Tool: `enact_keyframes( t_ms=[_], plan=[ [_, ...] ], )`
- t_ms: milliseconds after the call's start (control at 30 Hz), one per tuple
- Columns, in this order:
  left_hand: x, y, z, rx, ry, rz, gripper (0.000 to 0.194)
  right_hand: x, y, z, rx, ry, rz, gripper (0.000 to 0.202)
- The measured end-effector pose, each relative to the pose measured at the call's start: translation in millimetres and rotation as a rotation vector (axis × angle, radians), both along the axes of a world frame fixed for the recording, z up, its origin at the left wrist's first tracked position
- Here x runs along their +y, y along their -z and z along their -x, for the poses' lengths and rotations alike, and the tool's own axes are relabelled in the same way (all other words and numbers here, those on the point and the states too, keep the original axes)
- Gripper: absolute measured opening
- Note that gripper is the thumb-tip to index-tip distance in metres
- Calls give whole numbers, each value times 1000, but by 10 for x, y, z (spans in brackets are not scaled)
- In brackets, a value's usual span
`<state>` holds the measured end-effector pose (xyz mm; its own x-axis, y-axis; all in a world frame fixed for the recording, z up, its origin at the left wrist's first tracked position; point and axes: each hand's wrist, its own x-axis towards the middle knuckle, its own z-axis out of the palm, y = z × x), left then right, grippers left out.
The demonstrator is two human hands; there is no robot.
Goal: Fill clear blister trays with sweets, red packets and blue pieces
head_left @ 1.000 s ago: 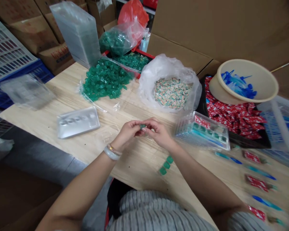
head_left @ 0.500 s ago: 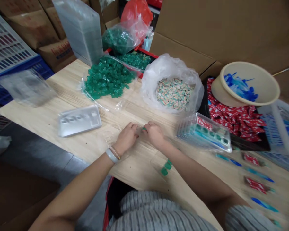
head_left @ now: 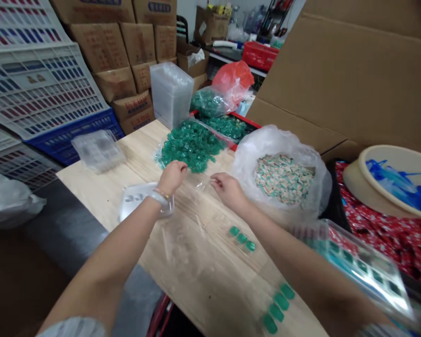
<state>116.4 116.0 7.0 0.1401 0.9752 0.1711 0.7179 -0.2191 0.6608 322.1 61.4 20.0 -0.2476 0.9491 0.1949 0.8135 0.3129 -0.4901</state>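
Observation:
My left hand (head_left: 171, 179) is at the near edge of a heap of green translucent pieces (head_left: 191, 142), fingertips pinched together. Whatever is between them is too small to make out. To its right, my right hand (head_left: 228, 191) hovers beside the white plastic bag (head_left: 280, 140), its fingers curled into a pinch; what they hold is unclear. A crinkled bit of clear film (head_left: 200, 185) lies between the hands. Under my left wrist sits a clear molded tray (head_left: 126, 206). A short row of green pieces (head_left: 242, 238) lies below my right hand, and another green row (head_left: 276, 311) nearer me.
Small patterned packets fill the white bag. At right are a cream basin (head_left: 358, 180) of blue items, red packets (head_left: 375, 224) and a filled clear tray (head_left: 368, 267). Stacked clear trays (head_left: 171, 91) stand at the back; more trays (head_left: 98, 150) lie at the table's left edge.
The view has swung left and up. Both hands have moved away from me toward the green heap and are farther apart. A row of green pieces nearest me now shows.

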Motion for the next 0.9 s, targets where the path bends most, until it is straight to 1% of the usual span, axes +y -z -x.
enact_keyframes(
  t_ms=[67, 133, 200, 267, 333, 400, 467, 533, 600, 633, 700, 800, 900],
  plan=[
    [234, 64, 6, 98, -16, -5, 21, 373, 84, 308, -88, -65, 38, 19],
    [368, 140, -17, 185, 2, -18, 24, 636, 219, 541, -233, -72, 50, 19],
    [438, 198, -28, 209, 29, -10, 24, 782, 349, 662, -340, -41, 40, 17],
    [471, 214, -9, 133, 27, 13, 17, 845, 424, 674, -317, -16, 39, 15],
    [470, 180, 25, -73, 8, 73, 10, 860, 420, 610, -127, -5, 73, 10],
    [422, 109, 42, -391, -14, 232, 10, 843, 346, 516, 210, 26, 189, 4],
    [326, 25, 15, -736, -38, 476, 14, 797, 241, 427, 611, 42, 420, 6],
    [202, -52, -57, -1014, -52, 685, 14, 730, 149, 365, 960, 19, 703, 10],
    [80, -110, -152, -1186, -59, 800, 14, 658, 98, 335, 1171, -6, 923, 11],
    [25, -133, -198, -1237, -62, 828, 17, 624, 87, 330, 1222, 1, 986, 12],
    [-68, -169, -272, -1283, -40, 850, 20, 563, 82, 330, 1246, 44, 1031, 13],
    [-193, -214, -330, -1254, 36, 843, 17, 464, 64, 285, 1233, 113, 994, 17],
    [-352, -238, -361, -1218, 67, 835, 19, 287, 18, 76, 1210, 133, 935, 18]
  ],
)
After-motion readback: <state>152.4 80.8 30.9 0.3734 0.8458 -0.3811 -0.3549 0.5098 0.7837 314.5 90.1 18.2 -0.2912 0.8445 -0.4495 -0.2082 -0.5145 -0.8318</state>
